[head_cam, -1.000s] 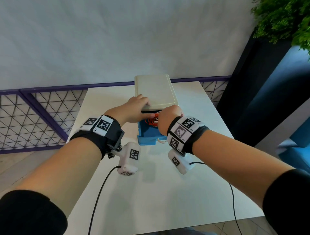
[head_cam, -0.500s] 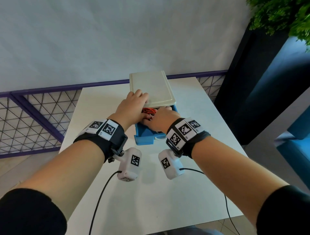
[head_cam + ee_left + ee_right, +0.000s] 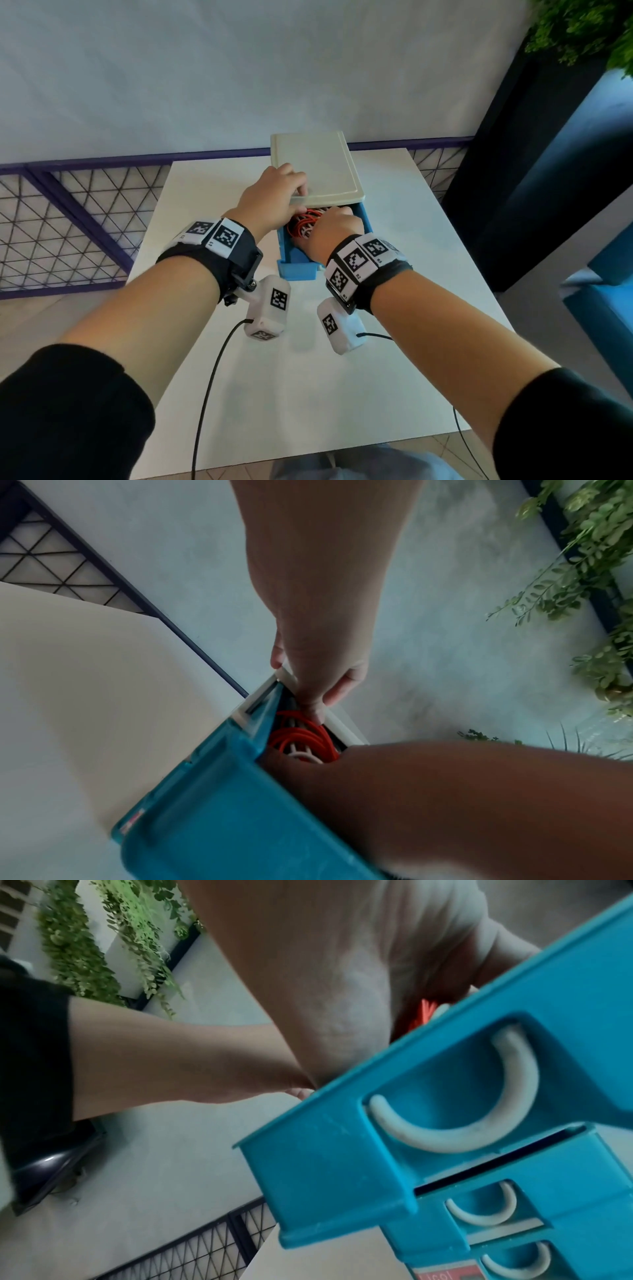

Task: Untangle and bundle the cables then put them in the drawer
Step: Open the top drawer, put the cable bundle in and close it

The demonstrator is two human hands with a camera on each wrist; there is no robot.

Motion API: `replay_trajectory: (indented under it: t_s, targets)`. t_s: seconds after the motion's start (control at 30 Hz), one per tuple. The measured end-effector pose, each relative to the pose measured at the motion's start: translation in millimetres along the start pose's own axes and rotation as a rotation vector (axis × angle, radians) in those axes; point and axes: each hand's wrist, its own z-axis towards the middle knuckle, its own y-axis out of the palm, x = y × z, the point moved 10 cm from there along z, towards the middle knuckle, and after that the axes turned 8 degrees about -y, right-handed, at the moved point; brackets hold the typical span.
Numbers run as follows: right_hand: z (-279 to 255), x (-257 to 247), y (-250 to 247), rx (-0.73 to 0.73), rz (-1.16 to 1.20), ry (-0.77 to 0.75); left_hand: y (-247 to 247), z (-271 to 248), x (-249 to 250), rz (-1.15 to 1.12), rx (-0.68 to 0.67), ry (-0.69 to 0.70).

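A small drawer unit with a cream top (image 3: 315, 164) stands at the table's far middle. Its blue top drawer (image 3: 298, 270) is pulled out toward me. A bundle of red and white cables (image 3: 303, 222) lies inside it. My left hand (image 3: 291, 193) grips the front edge of the cream top, fingers above and thumb under the rim (image 3: 315, 685). My right hand (image 3: 337, 222) is down in the drawer, fingers curled on the cables (image 3: 424, 1012); its fingertips are hidden behind the drawer front (image 3: 342, 1150).
The white table (image 3: 308, 394) stretches bare toward me. Two lower blue drawers (image 3: 514, 1218) with white handles stay closed. A purple mesh fence (image 3: 68, 222) runs behind the table. At right is a dark planter (image 3: 513, 171) with greenery (image 3: 582, 31).
My right hand has sunk from above the open drawer down into it with the cables. My left hand has stayed on the front edge of the cream top.
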Motion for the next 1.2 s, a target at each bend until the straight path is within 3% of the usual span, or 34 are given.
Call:
replay_trajectory:
  t_s: [0.27, 0.47, 0.57, 0.7, 0.8, 0.93, 1.2]
  targets:
    - [0, 5, 0, 0.03, 0.091, 0.105, -1, -9, -1, -0.019, 0.015, 0.015]
    - [-8, 11, -10, 0.028, 0.188, -0.048, -1, -10, 2, 0.007, 0.075, 0.0]
    - [-23, 17, -27, 0.033, 0.146, -0.191, -2, -11, 2, 0.007, 0.071, -0.001]
    - [-50, 17, -49, 0.201, -0.037, -0.306, -1, -12, 3, 0.004, 0.08, -0.015]
    - [-49, 0, -34, 0.172, -0.064, -0.429, -2, -12, 2, 0.003, 0.068, -0.01]
    - [-37, -3, -23, 0.147, -0.015, -0.423, -2, -13, 2, -0.019, 0.038, -0.01]
    - [-37, 1, -26, 0.237, 0.145, -0.483, 0, -14, -2, -0.039, -0.034, -0.005]
